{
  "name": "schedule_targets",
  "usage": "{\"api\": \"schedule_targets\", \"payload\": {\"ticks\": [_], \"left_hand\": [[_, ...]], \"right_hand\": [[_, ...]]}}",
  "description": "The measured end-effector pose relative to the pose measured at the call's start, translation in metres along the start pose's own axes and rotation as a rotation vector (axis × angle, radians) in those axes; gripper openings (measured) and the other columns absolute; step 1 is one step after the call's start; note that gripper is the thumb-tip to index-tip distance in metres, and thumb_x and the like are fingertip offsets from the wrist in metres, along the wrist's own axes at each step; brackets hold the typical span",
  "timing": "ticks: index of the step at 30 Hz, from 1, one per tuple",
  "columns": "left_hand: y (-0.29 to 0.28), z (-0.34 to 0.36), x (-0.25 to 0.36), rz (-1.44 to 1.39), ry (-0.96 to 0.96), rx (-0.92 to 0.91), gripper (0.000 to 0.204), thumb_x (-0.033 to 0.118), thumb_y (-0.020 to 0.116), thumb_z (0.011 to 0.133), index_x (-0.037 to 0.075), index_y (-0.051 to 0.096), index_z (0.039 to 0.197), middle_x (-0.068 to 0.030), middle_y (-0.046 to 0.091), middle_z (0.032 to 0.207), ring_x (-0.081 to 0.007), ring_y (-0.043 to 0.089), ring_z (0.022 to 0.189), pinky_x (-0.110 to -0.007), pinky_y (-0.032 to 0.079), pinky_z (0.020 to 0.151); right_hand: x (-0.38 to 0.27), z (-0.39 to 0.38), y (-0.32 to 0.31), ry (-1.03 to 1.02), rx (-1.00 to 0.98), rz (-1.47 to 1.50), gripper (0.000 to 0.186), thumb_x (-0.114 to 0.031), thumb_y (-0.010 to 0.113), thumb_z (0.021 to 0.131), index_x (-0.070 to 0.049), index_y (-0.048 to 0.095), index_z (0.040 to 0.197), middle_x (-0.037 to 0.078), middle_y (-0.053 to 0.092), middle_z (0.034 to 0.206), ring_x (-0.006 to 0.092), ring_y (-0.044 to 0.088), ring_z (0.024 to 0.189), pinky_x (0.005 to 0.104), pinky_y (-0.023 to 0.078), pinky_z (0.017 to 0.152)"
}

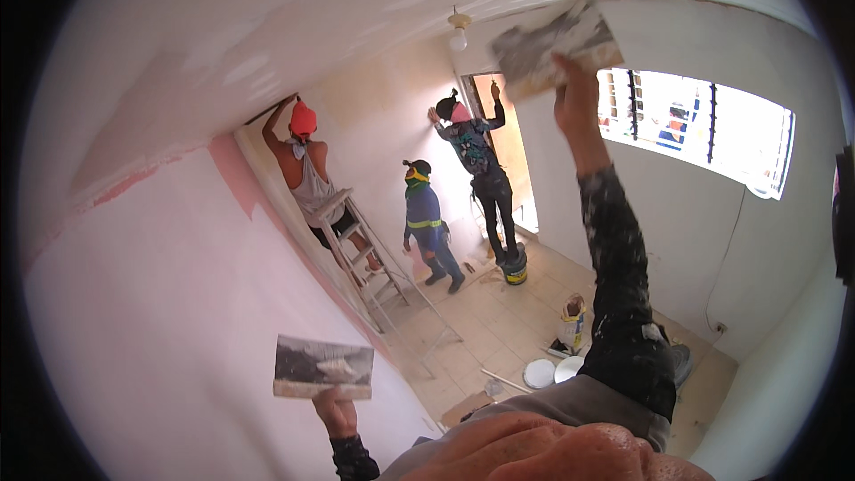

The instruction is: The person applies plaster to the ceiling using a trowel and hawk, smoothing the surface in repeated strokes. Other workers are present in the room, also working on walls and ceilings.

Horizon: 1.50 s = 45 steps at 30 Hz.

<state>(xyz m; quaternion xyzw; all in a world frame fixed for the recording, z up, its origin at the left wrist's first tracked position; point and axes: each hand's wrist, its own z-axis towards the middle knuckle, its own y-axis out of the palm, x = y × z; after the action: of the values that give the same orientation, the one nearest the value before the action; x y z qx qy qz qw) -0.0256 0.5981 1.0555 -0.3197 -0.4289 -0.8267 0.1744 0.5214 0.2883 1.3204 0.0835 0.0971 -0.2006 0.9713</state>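
My right hand (579, 98) is raised high toward the ceiling (347, 18), closed on a rectangular plastering trowel (525, 55). Grey and white putty smears its face, and its handle is hidden. Whether its edge touches the ceiling, I cannot tell. Lower down, beside the pink-and-white wall (169, 303), my left hand (335, 413) grips a second plastering trowel (298, 361) from below. A small lump of whitish putty (337, 367) rests on it. Pale splashes mark my dark right sleeve.
One person (307, 165) works on a stepladder (361, 254); another (481, 160) stands on a bucket (515, 269) by the doorway. A third person (423, 223) stands on the tiled floor. White lids (539, 374) and a bag (573, 316) lie below me. A bulb (459, 40) hangs from the ceiling.
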Motion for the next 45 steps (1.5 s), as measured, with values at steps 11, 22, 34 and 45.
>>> {"api": "schedule_targets", "payload": {"ticks": [11, 22, 34, 45], "left_hand": [[-0.029, -0.059, 0.021, -0.009, 0.046, 0.238, 0.074, -0.002, 0.065, 0.07, 0.002, 0.048, 0.142, -0.0096, 0.055, 0.139, -0.0287, 0.051, 0.13, -0.045, 0.038, 0.117], [-0.077, -0.071, 0.008, -0.086, -0.055, 0.217, 0.073, -0.005, 0.062, 0.071, 0.003, 0.047, 0.141, -0.0092, 0.055, 0.139, -0.0281, 0.051, 0.13, -0.044, 0.039, 0.117], [-0.038, -0.054, 0.029, -0.08, 0.016, 0.129, 0.072, -0.004, 0.066, 0.073, 0.004, 0.048, 0.142, -0.0089, 0.055, 0.141, -0.0275, 0.052, 0.131, -0.045, 0.039, 0.117], [-0.013, -0.07, 0.017, -0.124, -0.132, 0.194, 0.081, -0.007, 0.063, 0.068, 0.006, 0.045, 0.145, -0.0083, 0.057, 0.138, -0.0282, 0.053, 0.129, -0.045, 0.042, 0.116]], "right_hand": [[0.017, 0.242, -0.024, 0.501, 0.511, 0.968, 0.073, 0.002, 0.06, 0.086, 0.0, 0.035, 0.155, 0.025, 0.058, 0.135, 0.0352, 0.058, 0.124, 0.0406, 0.047, 0.105], [0.136, 0.234, -0.036, 0.179, 0.675, 0.761, 0.037, -0.007, 0.075, 0.077, -0.004, 0.067, 0.113, 0.011, 0.071, 0.098, 0.0274, 0.068, 0.091, 0.0394, 0.054, 0.081], [-0.257, 0.191, 0.015, 0.296, 0.689, 0.93, 0.086, -0.001, 0.065, 0.084, 0.001, 0.024, 0.16, 0.028, 0.039, 0.142, 0.0355, 0.047, 0.121, 0.0466, 0.043, 0.098], [0.041, 0.2, -0.003, 0.395, 0.768, 1.077, 0.028, -0.003, 0.063, 0.087, 0.004, 0.059, 0.114, 0.003, 0.06, 0.091, 0.0182, 0.053, 0.079, 0.0351, 0.045, 0.073]]}}
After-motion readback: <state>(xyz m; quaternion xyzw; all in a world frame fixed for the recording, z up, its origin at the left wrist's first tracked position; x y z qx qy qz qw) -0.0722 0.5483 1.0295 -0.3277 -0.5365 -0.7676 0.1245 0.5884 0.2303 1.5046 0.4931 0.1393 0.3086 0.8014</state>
